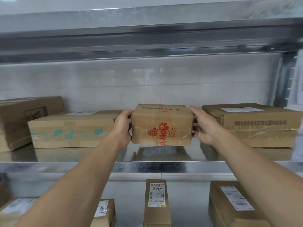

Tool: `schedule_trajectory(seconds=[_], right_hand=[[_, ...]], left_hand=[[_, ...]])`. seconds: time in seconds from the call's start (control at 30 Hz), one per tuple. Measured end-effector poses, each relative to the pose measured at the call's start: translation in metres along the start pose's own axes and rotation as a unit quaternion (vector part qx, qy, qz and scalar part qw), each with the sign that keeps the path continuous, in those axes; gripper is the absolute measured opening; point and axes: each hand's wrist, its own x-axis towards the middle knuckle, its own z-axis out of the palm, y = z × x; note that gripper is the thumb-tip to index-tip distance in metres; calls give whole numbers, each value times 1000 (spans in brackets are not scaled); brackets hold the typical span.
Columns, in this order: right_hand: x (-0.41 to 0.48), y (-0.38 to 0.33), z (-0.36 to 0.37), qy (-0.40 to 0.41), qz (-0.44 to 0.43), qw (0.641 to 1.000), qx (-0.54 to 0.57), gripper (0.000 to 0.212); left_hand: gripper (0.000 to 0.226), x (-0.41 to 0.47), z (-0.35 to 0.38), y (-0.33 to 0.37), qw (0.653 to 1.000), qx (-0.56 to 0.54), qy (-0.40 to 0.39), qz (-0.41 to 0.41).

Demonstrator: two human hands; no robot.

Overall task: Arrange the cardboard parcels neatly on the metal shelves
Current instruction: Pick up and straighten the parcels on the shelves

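Two hands on the flower-printed parcel, middle shelf

Both of your hands are on one small cardboard box. Your left hand (122, 128) grips the left side of the flower-printed parcel (161, 125), thumb hooked over its top edge and the fingers wrapped out of sight behind that side. Your right hand (205, 126) clasps the right side, thumb up at the top corner and the fingertips curled against the lower part of that face. The parcel sits level and square to you, with red flowers and red characters facing you and clear tape across its front.

It is at the middle shelf (82, 166), roughly centred in the gap between two other boxes. Whether its base rests on the metal or hangs just above it cannot be told; a reflection shows right under it.

To its left lies the long teal-printed parcel (70, 128), close to your left hand, and beyond that a taller brown box (16, 122) at the frame edge. To its right sits the wide labelled parcel (255, 125), just beside your right hand.

On the lower shelf (188, 202) a narrow parcel (156, 203) with a white label lies end-on, a larger labelled box (232, 205) lies to its right, and a box with handwritten digits (103, 212) lies to its left.
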Motion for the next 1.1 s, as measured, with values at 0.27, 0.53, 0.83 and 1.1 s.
schedule_trajectory(seconds=[0.27, 0.53, 0.83, 1.1], right_hand=[[4, 6, -3, 2, 5, 1000, -23, 23], [10, 12, -9, 38, 29, 998, 30, 48], [3, 11, 0, -6, 51, 999, 6, 51], [-2, 14, 16, -43, 85, 993, -72, 33]], left_hand=[[22, -2, 1, -2, 1000, -8, 3, 4], [39, -2, 1, 15, 992, -115, 37, 43], [26, -8, 16, 19, 987, -153, 8, 48], [68, -11, 23, 8, 994, -35, -88, -57]])
